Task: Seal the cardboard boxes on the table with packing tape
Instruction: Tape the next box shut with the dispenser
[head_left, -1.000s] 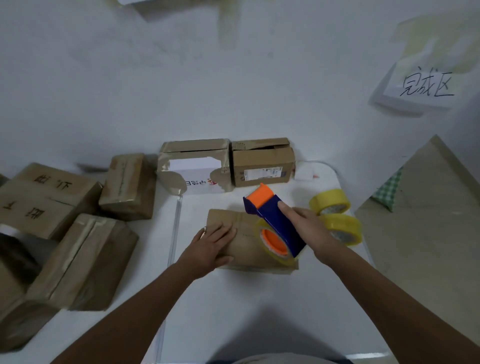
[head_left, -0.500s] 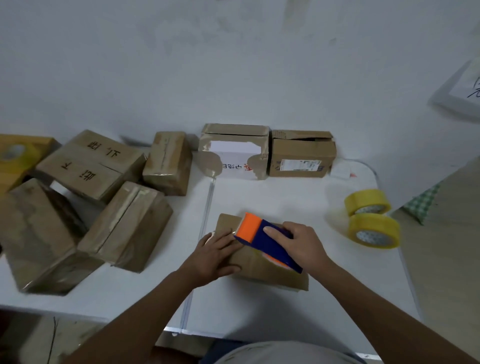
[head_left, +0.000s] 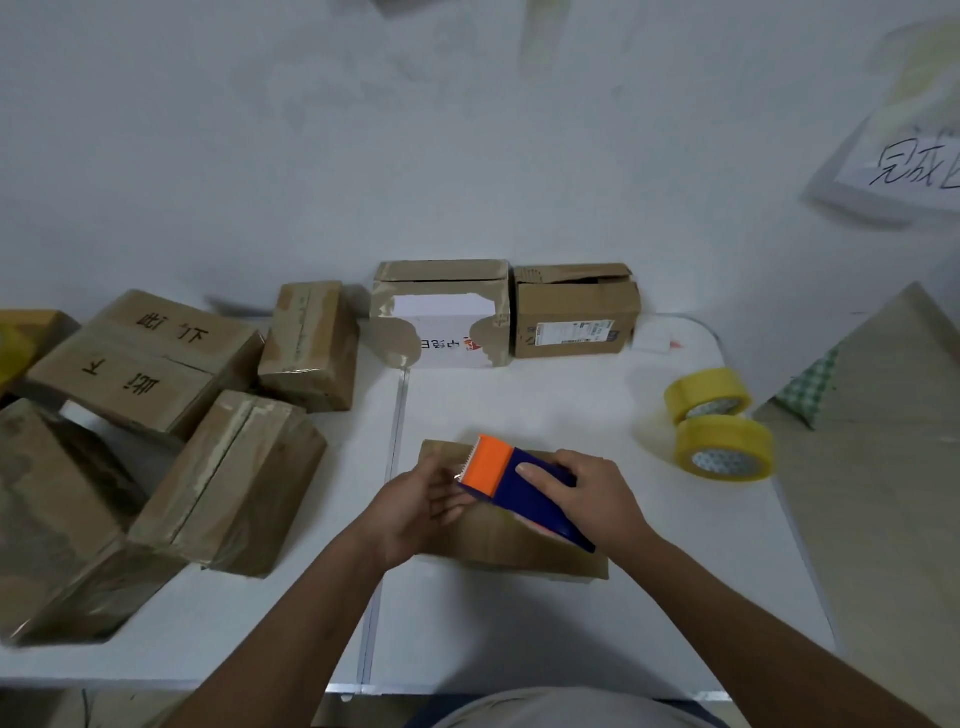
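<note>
Head view: our right hand (head_left: 587, 499) is wrapped round the blue body of the tape dispenser (head_left: 519, 491), index finger laid straight along its top, orange blade end pointing away from us and to the left. Our left hand (head_left: 415, 506) sits at that orange end with fingers curled in under the toothed edge; whether they pinch a tape end there we cannot tell, it's too small and partly hidden. Landmark is the flat cardboard box (head_left: 498, 540) lying on the white table (head_left: 649, 597) under both hands: dispenser is held just over its top, left hand over its left half. Right of that box, well apart, two yellow tape rolls (head_left: 722, 444) lie touching each other. Behind it, against the wall, stand a torn white-faced box (head_left: 441, 317) and a labelled brown box (head_left: 574, 314) side by side. Left of it, a cluster of brown boxes (head_left: 156, 415), some leaning on each other.
</note>
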